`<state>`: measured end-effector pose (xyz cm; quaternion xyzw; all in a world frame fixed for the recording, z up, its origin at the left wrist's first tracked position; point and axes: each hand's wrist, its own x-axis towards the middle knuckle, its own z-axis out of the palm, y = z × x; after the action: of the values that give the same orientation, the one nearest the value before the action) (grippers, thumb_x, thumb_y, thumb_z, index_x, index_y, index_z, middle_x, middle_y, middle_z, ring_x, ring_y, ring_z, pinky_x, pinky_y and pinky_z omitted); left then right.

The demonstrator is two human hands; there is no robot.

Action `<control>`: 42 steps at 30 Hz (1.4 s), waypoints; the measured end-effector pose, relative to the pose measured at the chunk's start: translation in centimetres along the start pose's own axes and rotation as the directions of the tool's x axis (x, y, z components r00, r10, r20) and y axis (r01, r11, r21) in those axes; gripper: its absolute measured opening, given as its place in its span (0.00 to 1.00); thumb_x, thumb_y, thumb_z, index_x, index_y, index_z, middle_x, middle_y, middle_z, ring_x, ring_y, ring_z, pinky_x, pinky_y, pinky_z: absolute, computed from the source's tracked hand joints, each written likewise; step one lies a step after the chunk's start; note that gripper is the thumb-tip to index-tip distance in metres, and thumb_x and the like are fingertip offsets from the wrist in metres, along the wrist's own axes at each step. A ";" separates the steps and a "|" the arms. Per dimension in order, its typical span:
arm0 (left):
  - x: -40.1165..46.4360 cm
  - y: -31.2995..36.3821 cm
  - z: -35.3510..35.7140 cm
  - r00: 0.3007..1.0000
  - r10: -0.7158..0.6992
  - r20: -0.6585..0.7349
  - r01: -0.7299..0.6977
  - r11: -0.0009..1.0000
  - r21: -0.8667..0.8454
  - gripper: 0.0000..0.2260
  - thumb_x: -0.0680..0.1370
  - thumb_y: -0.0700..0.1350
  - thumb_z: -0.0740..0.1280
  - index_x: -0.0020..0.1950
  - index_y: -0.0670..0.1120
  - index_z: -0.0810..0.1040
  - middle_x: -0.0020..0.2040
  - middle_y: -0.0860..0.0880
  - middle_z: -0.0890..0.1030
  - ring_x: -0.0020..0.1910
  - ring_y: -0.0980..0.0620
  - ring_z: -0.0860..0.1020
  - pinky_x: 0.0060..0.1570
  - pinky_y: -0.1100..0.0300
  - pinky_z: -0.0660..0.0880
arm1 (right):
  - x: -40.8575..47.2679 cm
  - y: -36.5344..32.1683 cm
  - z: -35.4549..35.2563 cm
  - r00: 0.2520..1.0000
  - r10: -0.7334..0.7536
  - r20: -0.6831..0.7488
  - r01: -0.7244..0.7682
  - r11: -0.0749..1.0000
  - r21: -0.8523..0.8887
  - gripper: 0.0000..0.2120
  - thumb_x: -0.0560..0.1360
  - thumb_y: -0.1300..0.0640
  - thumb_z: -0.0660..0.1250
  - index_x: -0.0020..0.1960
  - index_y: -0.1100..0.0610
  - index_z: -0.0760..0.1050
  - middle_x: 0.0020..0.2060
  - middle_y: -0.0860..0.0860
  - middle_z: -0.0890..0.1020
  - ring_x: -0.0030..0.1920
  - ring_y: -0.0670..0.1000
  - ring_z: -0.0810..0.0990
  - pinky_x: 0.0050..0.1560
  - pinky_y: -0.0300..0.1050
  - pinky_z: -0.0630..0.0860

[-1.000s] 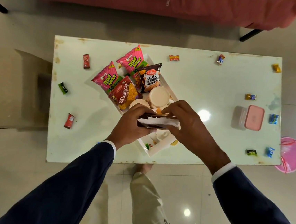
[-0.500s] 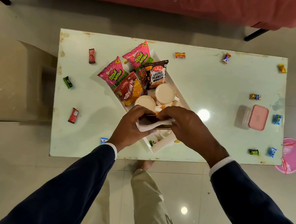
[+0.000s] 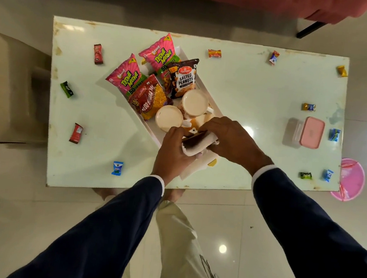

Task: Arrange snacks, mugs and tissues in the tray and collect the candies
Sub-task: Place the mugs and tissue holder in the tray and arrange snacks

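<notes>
**Fingers clasped on tissues over tray**

Fingers point(image 3: 178, 136) of left hand point(image 3: 173, 153) and right hand point(image 3: 234, 141) curled round soft white tissues point(image 3: 196, 148) and a dark flat holder point(image 3: 194, 140), above near end of white tray point(image 3: 153, 136). Risk: limp paper slipping loose, or a knuckle tipping smooth round mugs point(image 3: 195, 102) just beside. Glossy crinkled snack packets point(image 3: 125, 77) at far end; small wrapped candies point(image 3: 214, 53) scattered on table point(image 3: 250, 82)

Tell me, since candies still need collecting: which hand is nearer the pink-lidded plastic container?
Right hand; the pink-lidded plastic container sits further right. Left hand is farther away.
</notes>
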<state>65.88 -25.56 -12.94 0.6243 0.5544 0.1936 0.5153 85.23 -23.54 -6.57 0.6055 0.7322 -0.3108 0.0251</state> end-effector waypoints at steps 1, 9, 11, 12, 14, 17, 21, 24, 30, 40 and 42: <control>0.2 0.0 0.3 0.999 -0.018 0.033 0.017 0.999 0.037 0.25 0.67 0.49 0.82 0.58 0.48 0.75 0.54 0.55 0.74 0.57 0.53 0.75 0.53 0.61 0.76 | 0.2 0.6 0.5 1.000 0.001 -0.009 -0.001 1.000 -0.001 0.21 0.68 0.61 0.76 0.60 0.52 0.80 0.54 0.49 0.84 0.54 0.56 0.81 0.52 0.52 0.78; 1.1 0.0 -0.4 0.991 0.023 0.133 -0.055 0.967 0.247 0.25 0.72 0.49 0.78 0.66 0.51 0.72 0.63 0.52 0.75 0.62 0.51 0.76 0.54 0.57 0.77 | 2.0 4.0 3.6 1.000 0.001 -0.027 0.000 1.000 0.030 0.22 0.70 0.64 0.75 0.62 0.54 0.80 0.56 0.52 0.84 0.59 0.57 0.80 0.59 0.52 0.77; 1.5 0.5 -1.0 0.986 0.090 0.139 -0.129 0.945 0.301 0.25 0.73 0.50 0.77 0.66 0.50 0.73 0.63 0.51 0.75 0.60 0.51 0.76 0.51 0.60 0.75 | 2.1 4.3 4.2 0.997 0.002 -0.074 -0.003 1.000 -0.020 0.24 0.67 0.66 0.76 0.62 0.54 0.80 0.57 0.52 0.83 0.59 0.58 0.80 0.63 0.55 0.74; 1.7 0.8 -1.3 0.980 0.128 0.151 -0.170 0.935 0.312 0.23 0.74 0.50 0.76 0.66 0.50 0.74 0.63 0.50 0.76 0.59 0.50 0.76 0.51 0.59 0.75 | 2.0 4.5 4.5 0.995 0.014 -0.097 -0.017 0.999 -0.031 0.26 0.65 0.68 0.76 0.62 0.54 0.79 0.58 0.52 0.82 0.60 0.58 0.79 0.65 0.56 0.72; 2.3 1.5 -2.3 0.966 0.203 0.161 -0.246 0.915 0.320 0.18 0.77 0.51 0.73 0.65 0.48 0.76 0.62 0.48 0.76 0.55 0.49 0.77 0.50 0.56 0.77 | 1.3 4.9 5.0 0.988 0.066 -0.138 -0.065 0.998 0.010 0.31 0.63 0.69 0.76 0.64 0.54 0.76 0.62 0.53 0.78 0.63 0.59 0.76 0.68 0.57 0.69; 4.0 2.5 -4.4 0.953 0.282 0.116 -0.304 0.887 0.348 0.11 0.79 0.47 0.69 0.60 0.46 0.78 0.59 0.46 0.76 0.52 0.52 0.74 0.48 0.59 0.73 | -0.2 5.4 5.5 0.930 0.284 -0.231 -0.229 0.944 0.237 0.33 0.62 0.68 0.72 0.65 0.52 0.74 0.64 0.52 0.74 0.62 0.58 0.75 0.63 0.55 0.73; 8.2 3.5 -8.4 0.963 0.266 0.049 -0.254 0.825 0.505 0.11 0.77 0.40 0.68 0.59 0.44 0.80 0.58 0.43 0.77 0.57 0.47 0.75 0.56 0.55 0.72 | -3.0 4.5 7.9 0.697 0.658 -0.286 -0.406 0.690 0.599 0.27 0.66 0.67 0.69 0.65 0.57 0.74 0.62 0.56 0.73 0.61 0.61 0.74 0.64 0.54 0.72; 11.3 3.8 -11.4 0.986 0.162 0.045 -0.157 0.791 0.591 0.12 0.77 0.40 0.69 0.61 0.45 0.79 0.62 0.42 0.76 0.64 0.42 0.74 0.64 0.48 0.71 | -4.6 3.3 10.3 0.523 0.852 0.008 -0.490 0.293 0.821 0.27 0.72 0.62 0.73 0.68 0.57 0.69 0.64 0.55 0.69 0.62 0.60 0.75 0.67 0.57 0.73; 16.6 1.5 -15.2 0.997 -0.050 0.062 -0.008 0.709 0.705 0.25 0.76 0.43 0.71 0.72 0.44 0.70 0.70 0.39 0.71 0.68 0.36 0.71 0.65 0.39 0.70 | -3.9 2.3 12.6 0.435 0.808 0.397 -0.497 -0.153 0.854 0.29 0.76 0.51 0.70 0.73 0.57 0.64 0.44 0.53 0.85 0.51 0.51 0.79 0.60 0.52 0.77; 23.0 -0.9 -15.3 0.943 -0.325 0.066 0.262 0.853 0.452 0.20 0.78 0.45 0.66 0.69 0.43 0.75 0.64 0.41 0.80 0.59 0.41 0.79 0.53 0.52 0.73 | -2.3 2.1 14.0 0.395 0.746 0.536 -0.369 -0.405 0.836 0.19 0.79 0.56 0.68 0.67 0.56 0.68 0.54 0.57 0.80 0.49 0.56 0.83 0.48 0.53 0.84; 23.5 -1.0 -15.5 0.944 -0.323 0.071 0.261 0.859 0.441 0.15 0.75 0.48 0.67 0.60 0.44 0.79 0.56 0.42 0.82 0.52 0.41 0.81 0.50 0.49 0.76 | -1.9 1.8 14.5 0.342 0.804 0.486 -0.359 -0.366 0.858 0.16 0.80 0.56 0.64 0.67 0.55 0.69 0.57 0.57 0.80 0.52 0.57 0.83 0.49 0.55 0.84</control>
<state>60.04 1.87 -15.41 0.6420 0.6332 -0.0577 0.4284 82.46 -32.13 -18.24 0.7932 -0.1279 -0.4990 -0.3247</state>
